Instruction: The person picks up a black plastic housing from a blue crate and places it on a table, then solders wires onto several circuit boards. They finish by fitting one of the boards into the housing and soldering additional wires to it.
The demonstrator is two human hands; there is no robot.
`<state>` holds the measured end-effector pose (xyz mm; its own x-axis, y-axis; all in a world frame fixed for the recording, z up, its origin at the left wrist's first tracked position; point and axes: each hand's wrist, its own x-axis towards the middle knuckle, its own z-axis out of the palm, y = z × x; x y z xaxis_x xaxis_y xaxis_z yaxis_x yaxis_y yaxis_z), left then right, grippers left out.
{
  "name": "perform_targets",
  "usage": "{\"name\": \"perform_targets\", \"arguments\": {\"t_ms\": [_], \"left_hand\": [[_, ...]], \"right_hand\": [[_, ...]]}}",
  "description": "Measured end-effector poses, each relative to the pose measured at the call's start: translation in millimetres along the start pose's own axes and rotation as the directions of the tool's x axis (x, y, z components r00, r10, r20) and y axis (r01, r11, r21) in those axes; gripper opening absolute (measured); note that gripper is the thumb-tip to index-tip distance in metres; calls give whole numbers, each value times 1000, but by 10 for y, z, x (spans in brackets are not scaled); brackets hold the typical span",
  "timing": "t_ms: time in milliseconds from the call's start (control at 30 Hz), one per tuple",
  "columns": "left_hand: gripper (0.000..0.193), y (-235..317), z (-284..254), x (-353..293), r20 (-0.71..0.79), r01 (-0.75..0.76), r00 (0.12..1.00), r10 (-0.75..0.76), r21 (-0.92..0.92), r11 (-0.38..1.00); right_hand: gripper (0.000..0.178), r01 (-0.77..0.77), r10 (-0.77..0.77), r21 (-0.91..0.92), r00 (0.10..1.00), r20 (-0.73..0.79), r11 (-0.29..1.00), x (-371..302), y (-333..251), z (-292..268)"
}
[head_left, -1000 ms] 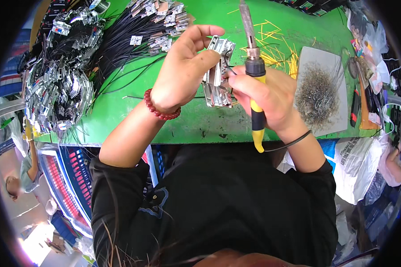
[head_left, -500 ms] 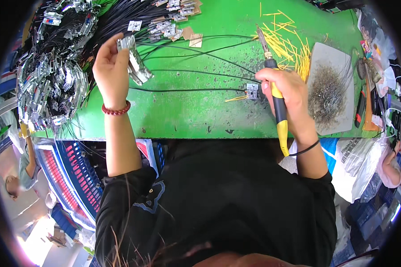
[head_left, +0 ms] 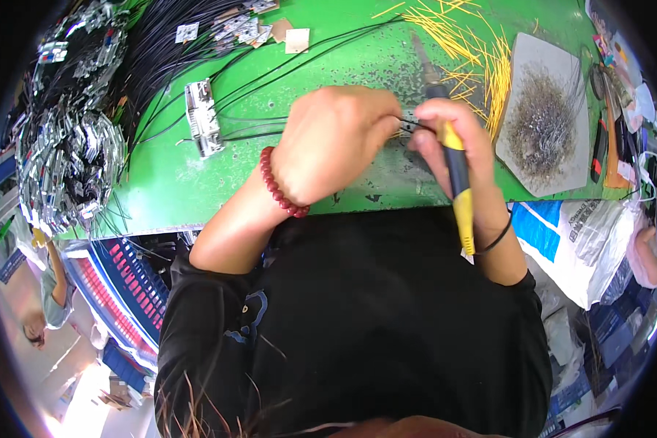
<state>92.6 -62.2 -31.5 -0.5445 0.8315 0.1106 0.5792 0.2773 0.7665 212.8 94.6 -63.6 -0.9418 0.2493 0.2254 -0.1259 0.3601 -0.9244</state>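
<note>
My right hand (head_left: 469,135) is wrapped round a soldering iron (head_left: 458,171) with a black and yellow handle. Its metal tip points away from me, toward the yellow wires. My left hand (head_left: 339,139) is closed in a pinch close to the right fingertips. A short dark stretch of black wire (head_left: 410,124) shows between both hands. A small board under the left fingertips is mostly hidden. Left of that hand, a shiny metal housing (head_left: 203,120) lies on the green table, with black cables (head_left: 252,128) running from it beneath my hand.
Yellow wire pieces (head_left: 493,80) are scattered at the far right, beside a grey board (head_left: 573,157) covered in dark debris. Bundled metal housings (head_left: 77,168) and black cables (head_left: 153,55) crowd the left. Tools (head_left: 612,150) line the right edge. Blue and red crates (head_left: 120,285) stand below.
My left hand has put the metal housing down on the table and moved right, to the right hand's fingertips. The soldering iron stays in my right hand. The whole view has shifted slightly.
</note>
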Motion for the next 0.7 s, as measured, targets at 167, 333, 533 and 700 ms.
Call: {"name": "perform_targets", "arguments": {"t_ms": [167,333,533,700], "left_hand": [[8,-94,100,-29,-50,-24,999,21,-60,998],[7,22,116,13,18,-115,993,116,-82,990],[12,-26,209,-56,-55,-63,996,68,94,994],[8,-8,320,-46,-152,-87,984,95,63,994]], "right_hand": [[25,-144,160,139,981,-109,980,-137,80,-188],[27,-73,89,276,995,-49,958,-22,194,-7],[34,-12,36,119,978,-208,993,-145,115,-164],[36,35,-16,84,976,-218,996,-152,127,-81]]}}
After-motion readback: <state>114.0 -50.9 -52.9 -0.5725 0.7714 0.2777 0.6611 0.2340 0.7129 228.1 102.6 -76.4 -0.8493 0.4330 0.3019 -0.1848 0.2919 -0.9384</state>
